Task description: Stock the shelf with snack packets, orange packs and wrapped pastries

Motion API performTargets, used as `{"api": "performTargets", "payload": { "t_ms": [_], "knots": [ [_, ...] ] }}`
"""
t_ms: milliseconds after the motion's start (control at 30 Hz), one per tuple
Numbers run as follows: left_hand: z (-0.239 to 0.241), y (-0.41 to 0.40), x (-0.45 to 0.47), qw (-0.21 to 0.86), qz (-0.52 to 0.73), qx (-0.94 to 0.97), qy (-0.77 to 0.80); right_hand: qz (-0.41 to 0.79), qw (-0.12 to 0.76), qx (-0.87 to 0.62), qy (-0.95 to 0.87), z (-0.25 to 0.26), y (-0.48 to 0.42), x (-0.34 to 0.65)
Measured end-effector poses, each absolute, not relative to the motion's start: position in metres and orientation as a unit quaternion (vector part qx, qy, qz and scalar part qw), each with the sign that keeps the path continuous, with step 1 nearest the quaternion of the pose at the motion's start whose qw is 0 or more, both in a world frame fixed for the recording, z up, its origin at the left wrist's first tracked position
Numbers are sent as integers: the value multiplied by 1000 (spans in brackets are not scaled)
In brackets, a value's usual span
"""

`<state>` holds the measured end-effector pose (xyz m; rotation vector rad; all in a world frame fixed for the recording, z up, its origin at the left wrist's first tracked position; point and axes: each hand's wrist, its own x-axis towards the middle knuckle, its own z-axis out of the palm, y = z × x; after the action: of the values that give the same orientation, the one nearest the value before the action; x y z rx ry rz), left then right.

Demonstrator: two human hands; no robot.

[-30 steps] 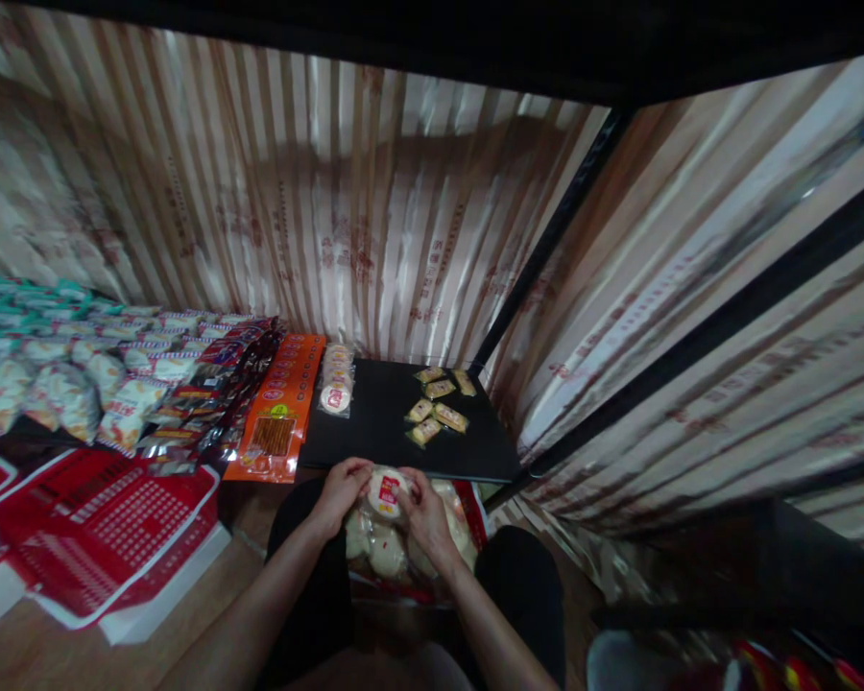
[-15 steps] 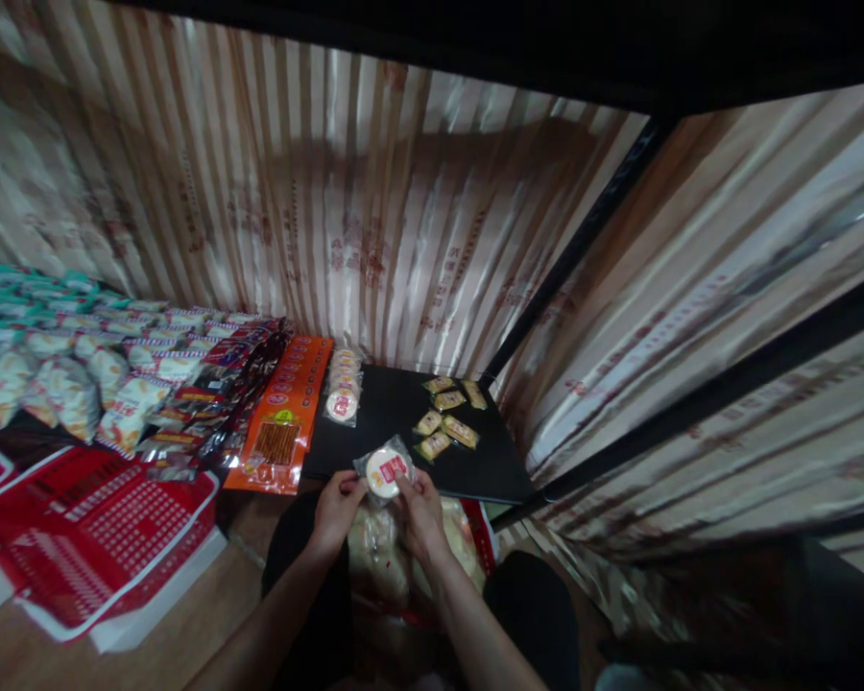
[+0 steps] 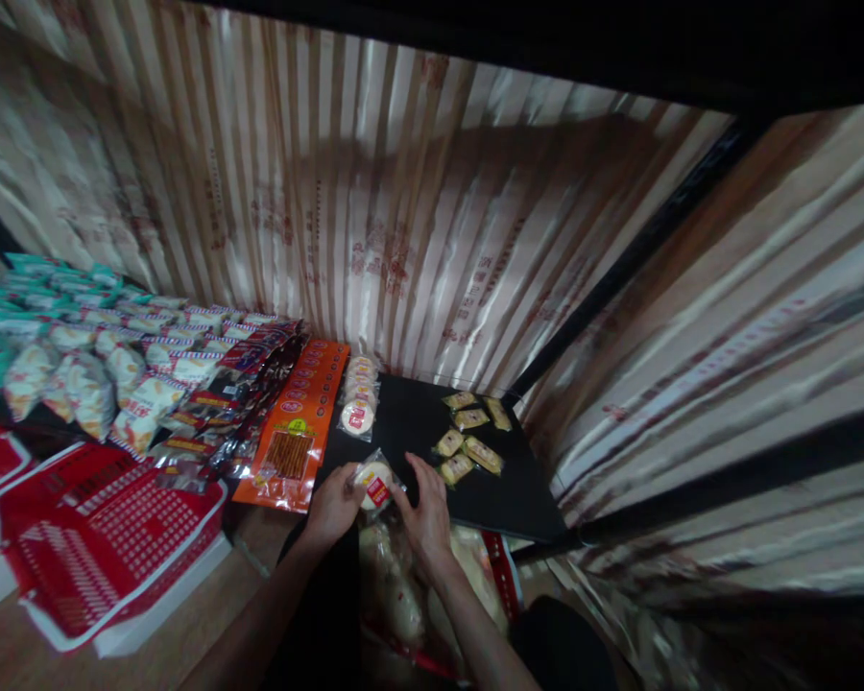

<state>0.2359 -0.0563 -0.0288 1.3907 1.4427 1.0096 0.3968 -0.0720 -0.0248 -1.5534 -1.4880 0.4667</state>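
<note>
Dim overall — a broad shadow [image 3: 518, 158] crosses the curtain [image 3: 403, 250], pale glare streaks its folds, and details look soft — the lower right nearly black.

Snack pack [image 3: 372, 486]: round, pale disc in clear wrapper, red label with yellow patch facing up. Tilted, left edge pinched in left hand [image 3: 333, 504], near front edge of black shelf [image 3: 410, 408].
</note>
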Motion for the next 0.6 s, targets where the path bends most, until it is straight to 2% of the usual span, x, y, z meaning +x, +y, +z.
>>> {"api": "performTargets", "payload": {
  "t_ms": [100, 167, 433, 600],
  "knots": [
    [-17, -43, 223, 389, 335, 651, 560, 195, 364, -615, -671, -12, -59, 400],
    [-12, -34, 219, 383, 322, 665, 554, 217, 339, -622, -671, -13, -49, 397],
    [-22, -10, 229, 330, 438, 527, 649, 337, 444, -638, -532, -50, -5, 378],
    [-40, -6, 239, 250, 437, 573, 646, 357, 433, -661, -498, -57, 15, 364]
  ]
}}
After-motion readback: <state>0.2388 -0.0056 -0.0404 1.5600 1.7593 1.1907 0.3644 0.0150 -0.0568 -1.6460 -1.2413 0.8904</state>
